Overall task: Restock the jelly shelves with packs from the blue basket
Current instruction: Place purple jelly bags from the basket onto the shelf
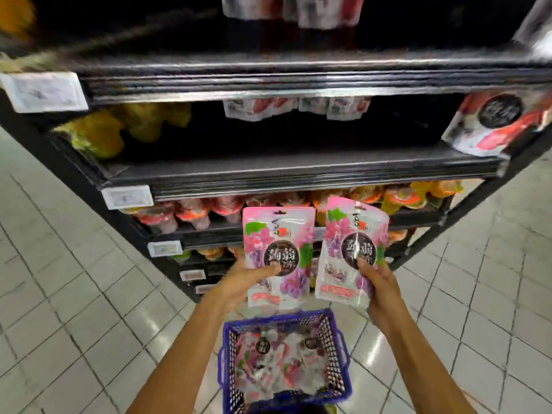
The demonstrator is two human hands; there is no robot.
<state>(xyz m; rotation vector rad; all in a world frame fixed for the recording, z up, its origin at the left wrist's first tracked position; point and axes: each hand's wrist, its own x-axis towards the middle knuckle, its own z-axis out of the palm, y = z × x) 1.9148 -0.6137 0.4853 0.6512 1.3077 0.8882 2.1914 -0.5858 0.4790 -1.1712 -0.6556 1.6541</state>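
Pink left pack (278, 240) gripped low by left hand (243, 280), right pack (354, 239) by right hand (380, 289), labels forward above blue basket (334, 363), presumably for shelving.

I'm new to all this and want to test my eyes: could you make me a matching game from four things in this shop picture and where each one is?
Things:
1. left-side pink pack
2. blue basket
3. white price tag
4. red-and-white pack

Places:
A. on the tiled floor
B. on the front edge of the top shelf
C. gripped by the left hand
D. at the right end of the second shelf

Pairs: 1-C, 2-A, 3-B, 4-D
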